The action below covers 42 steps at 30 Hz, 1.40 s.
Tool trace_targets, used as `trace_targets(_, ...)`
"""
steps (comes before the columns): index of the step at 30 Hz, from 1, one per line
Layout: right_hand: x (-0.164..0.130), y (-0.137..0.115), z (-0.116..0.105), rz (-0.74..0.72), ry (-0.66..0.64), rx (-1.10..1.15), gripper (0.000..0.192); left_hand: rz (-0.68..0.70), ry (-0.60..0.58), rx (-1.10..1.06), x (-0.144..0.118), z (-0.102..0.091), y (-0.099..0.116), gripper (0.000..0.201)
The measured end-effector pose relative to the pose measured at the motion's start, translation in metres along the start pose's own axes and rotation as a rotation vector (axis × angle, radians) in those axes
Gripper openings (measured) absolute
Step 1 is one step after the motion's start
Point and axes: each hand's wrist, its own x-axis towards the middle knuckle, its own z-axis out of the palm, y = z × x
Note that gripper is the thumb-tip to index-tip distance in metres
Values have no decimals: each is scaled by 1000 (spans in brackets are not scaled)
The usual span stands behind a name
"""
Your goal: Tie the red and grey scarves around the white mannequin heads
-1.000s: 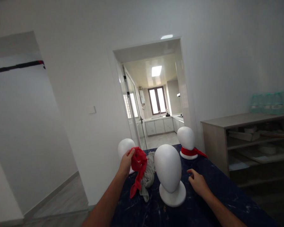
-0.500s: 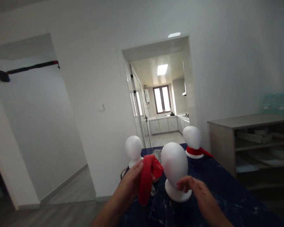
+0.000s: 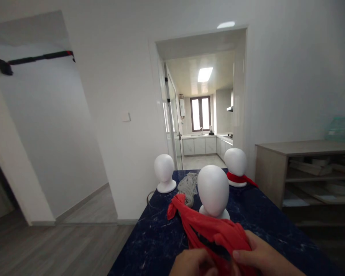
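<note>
Since the earlier frame the red scarf (image 3: pixel 209 230) has come down from beside the left hand to the near edge of the table (image 3: pixel 149 245), and both hands now meet on it. The left hand (image 3: pixel 194 264) and right hand (image 3: pixel 260 257) are closed, pinching the bunched cloth between them. One tail trails toward the grey scarf (image 3: pixel 188 186). The far right mannequin head (image 3: pixel 235 163) already wears a red scarf; the middle mannequin head (image 3: pixel 213 191) and the left mannequin head (image 3: pixel 164 170) are bare.
</note>
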Motion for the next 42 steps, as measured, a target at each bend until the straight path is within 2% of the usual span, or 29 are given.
trace_targets(2,-4,-8,4,15,13,-24,60,147,229,131,4,-5,15,58)
trace_targets(3,-4,-13,6,28,-14,-32,59,258,292,159,5,-8,27,74)
trace_targets(4,-4,-20,9,42,-56,-38,58,366,296,167,6,-11,41,87)
trace_targets(6,-1,-39,14,45,-125,-46,53,493,153,140,10,-19,74,95)
trace_targets(8,1,-63,14,-3,-135,-56,46,493,-4,51,17,-30,110,92)
trace_targets(9,1,-76,12,-49,-119,-66,43,500,-38,31,23,-36,126,85)
trace_targets(12,-5,-110,2,-200,-79,-131,36,564,-48,51,44,-55,165,51)
trace_targets(15,-16,-132,-11,-288,-44,-204,36,565,-90,94,62,-69,190,31)
trace_targets(19,-29,-146,-28,-313,136,-194,29,607,-71,93,76,-79,203,22)
trace_targets(22,-39,-154,-38,-340,280,-132,41,643,-18,124,80,-85,198,19)
trace_targets(26,-47,-166,-40,-359,344,-104,55,688,50,189,75,-94,185,17)
trace_targets(27,-46,-167,-37,-368,345,-114,56,685,28,197,73,-95,184,19)
trace_targets(30,-33,-170,-20,-397,319,-185,52,647,-163,140,66,-90,194,62)
trace_targets(31,-26,-170,-13,-405,307,-223,50,647,-240,96,66,-86,200,69)
trace_targets(33,-11,-168,0,-456,330,-314,48,667,-327,22,70,-78,211,56)
trace_targets(35,2,-164,7,-585,450,-376,49,632,-306,-20,76,-74,218,30)
trace_targets(37,11,-153,9,-726,574,-348,52,542,-254,-91,82,-74,220,14)
trace_targets(39,18,-137,9,-757,553,-233,56,469,-248,-254,86,-78,220,14)
trace_targets(42,28,-104,16,-600,311,-56,65,461,-283,-555,87,-81,224,34)
